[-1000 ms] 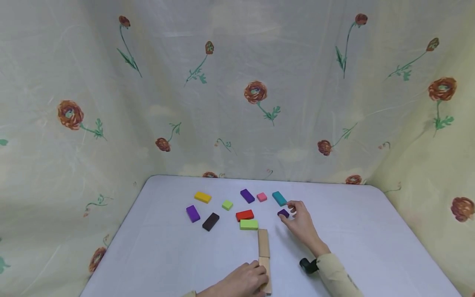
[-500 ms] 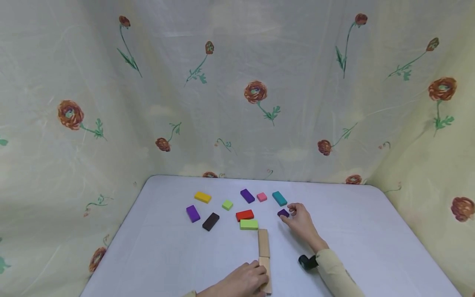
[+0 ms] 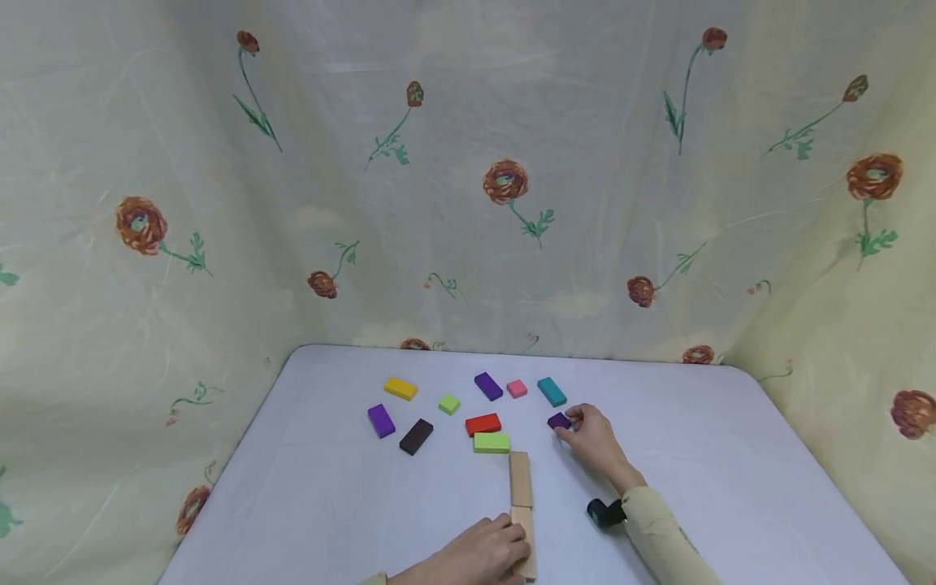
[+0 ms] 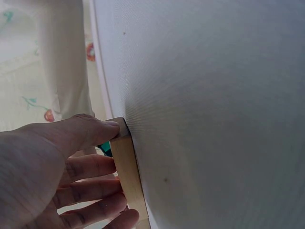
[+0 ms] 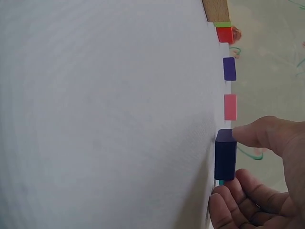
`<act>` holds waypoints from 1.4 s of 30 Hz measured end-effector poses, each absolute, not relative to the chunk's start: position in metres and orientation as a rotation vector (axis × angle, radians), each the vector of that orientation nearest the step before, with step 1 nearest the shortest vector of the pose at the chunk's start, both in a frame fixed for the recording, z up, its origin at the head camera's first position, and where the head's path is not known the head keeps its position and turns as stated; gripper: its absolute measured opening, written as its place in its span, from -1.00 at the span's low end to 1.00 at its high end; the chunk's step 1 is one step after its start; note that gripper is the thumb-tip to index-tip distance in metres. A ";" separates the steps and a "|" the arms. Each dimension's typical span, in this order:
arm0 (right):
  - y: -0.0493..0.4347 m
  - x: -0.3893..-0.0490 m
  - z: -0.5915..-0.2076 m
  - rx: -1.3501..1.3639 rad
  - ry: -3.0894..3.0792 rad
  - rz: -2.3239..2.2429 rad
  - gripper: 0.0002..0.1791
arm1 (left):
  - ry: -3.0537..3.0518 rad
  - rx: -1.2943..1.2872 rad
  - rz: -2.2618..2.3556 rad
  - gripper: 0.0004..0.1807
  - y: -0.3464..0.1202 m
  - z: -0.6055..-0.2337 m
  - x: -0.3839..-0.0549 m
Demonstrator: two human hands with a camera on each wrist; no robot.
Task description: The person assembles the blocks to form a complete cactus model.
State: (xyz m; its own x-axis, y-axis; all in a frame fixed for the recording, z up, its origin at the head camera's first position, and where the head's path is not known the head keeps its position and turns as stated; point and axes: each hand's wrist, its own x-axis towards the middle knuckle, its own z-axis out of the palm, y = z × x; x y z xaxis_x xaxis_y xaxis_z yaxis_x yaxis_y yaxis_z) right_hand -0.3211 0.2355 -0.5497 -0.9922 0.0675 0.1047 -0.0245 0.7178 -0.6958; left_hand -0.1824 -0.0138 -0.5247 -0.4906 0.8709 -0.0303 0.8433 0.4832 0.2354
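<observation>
pale wooden block: plain, oblong, flat on the surface, abutting a matching block end to end, gripped | dark purple block: smooth, short, farther out, rightward, pinched

No text, label, brand, number or sign can be read on the coloured blocks or wooden blocks atop the bench, or on the flowered cloth behind the bench.

Wht tbl: clrd blks, wood blks
</observation>
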 end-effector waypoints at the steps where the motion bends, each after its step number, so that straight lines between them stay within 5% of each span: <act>1: 0.236 -0.321 -0.550 -0.033 -2.797 1.133 -0.61 | 2.579 1.501 0.283 -0.69 -0.014 -0.525 -0.182; 42: 0.226 -0.332 -0.548 0.126 -2.884 1.187 -0.67 | 2.577 1.495 0.254 -0.68 -0.014 -0.526 -0.183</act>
